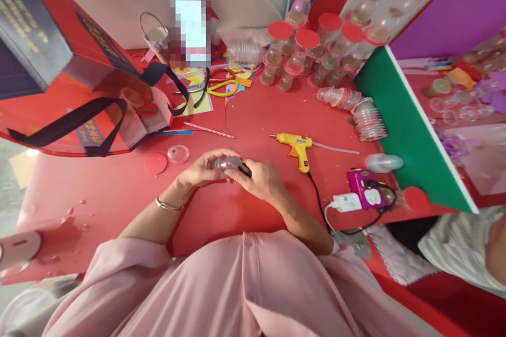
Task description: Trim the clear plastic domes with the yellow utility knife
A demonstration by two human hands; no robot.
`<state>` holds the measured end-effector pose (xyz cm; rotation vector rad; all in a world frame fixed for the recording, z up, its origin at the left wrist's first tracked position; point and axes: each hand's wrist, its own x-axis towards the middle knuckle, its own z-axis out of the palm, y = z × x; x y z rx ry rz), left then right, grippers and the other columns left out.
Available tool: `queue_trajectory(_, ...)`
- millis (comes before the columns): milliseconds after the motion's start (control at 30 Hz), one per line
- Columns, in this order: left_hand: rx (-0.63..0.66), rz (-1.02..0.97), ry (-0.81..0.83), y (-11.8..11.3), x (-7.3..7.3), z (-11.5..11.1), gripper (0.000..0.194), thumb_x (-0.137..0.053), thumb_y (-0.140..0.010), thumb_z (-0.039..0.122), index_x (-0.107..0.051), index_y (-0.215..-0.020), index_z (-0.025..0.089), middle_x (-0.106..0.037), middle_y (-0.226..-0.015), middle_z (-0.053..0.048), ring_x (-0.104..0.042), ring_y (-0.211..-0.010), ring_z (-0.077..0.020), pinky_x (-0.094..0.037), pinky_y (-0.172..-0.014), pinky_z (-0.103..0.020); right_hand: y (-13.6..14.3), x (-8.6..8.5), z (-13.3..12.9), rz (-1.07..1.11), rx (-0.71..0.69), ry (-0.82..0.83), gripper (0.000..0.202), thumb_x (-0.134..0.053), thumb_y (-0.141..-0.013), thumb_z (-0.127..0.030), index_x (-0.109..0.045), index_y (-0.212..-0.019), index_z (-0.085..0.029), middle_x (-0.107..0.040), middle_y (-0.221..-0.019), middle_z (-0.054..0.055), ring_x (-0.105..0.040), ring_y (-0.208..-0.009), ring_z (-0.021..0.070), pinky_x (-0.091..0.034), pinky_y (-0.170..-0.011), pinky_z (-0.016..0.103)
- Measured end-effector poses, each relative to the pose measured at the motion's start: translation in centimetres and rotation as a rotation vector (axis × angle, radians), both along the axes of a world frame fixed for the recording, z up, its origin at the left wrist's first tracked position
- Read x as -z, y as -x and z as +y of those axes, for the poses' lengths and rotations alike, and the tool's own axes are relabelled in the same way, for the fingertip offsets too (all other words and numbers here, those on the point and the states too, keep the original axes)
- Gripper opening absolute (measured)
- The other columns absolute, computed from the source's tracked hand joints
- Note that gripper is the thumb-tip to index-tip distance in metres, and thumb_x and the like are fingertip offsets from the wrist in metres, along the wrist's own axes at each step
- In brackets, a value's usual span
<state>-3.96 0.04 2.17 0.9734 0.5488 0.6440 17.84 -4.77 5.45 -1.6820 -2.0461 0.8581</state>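
Note:
My left hand [197, 169] is closed around a small clear plastic cup [225, 163] with a green band near one end. My right hand [263, 180] meets it in front of my chest, gripping a small dark-handled tool [245, 169] against the cup. The fingers cover most of that tool, so its exact kind is unclear. A clear plastic lid [178, 154] and a red disc [155, 164] lie left of my hands. To the right rests a yellow glue gun [296, 142] with a glue stick in its back.
Hourglass-shaped cup pairs with red discs [307, 39] stand at the back. Stacked cups [369, 120] lie by a green divider [389, 105]. A purple power adapter [366, 189] sits right, scissors [223, 88] behind, a red bag [59, 121] left. Another person's arm [497, 247] shows at right.

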Motion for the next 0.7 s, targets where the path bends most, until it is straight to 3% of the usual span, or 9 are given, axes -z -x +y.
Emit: queue_trajectory(700,0.033,-0.066,0.000,-0.22,0.08,0.02,0.047,-0.087,-0.078,0.023,-0.076,-0.123,0.018,-0.074,-0.113,-0.015,-0.071,-0.084,-0.0199,-0.062,-0.071,-0.029,0.13,-0.64,-0.05,-0.133,-0.055,0.033,0.073,-0.039,-0.098,-0.085,-0.077,-0.101,-0.023,-0.079,-0.080,0.006,-0.069,-0.069,0.0186,-0.031,-0.063,0.029)
